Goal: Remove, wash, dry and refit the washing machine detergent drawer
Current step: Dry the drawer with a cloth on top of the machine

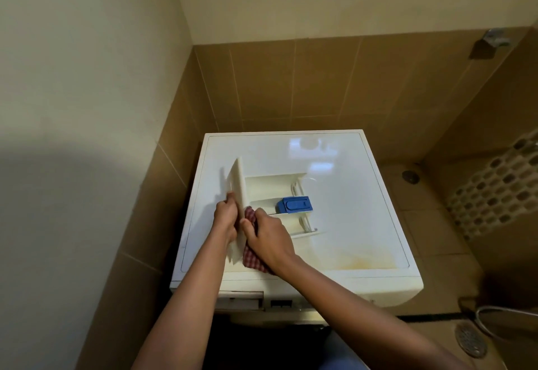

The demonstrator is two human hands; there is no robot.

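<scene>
The white detergent drawer (270,186) lies on top of the washing machine (358,224), its front panel to the left and a blue insert (294,205) in its middle compartment. My left hand (225,218) grips the front panel from the left side. My right hand (266,237) holds a red-and-white checked cloth (251,256) pressed against the inner face of the panel, at the drawer's near corner. The open drawer slot (241,301) shows at the machine's front, upper left.
The machine stands in a corner between a cream wall on the left and brown tiled walls behind. To the right lies a tiled shower floor with a round drain (470,339), a metal hose (495,311) and a mosaic strip (495,183). Yellowish stains mark the machine top's near right.
</scene>
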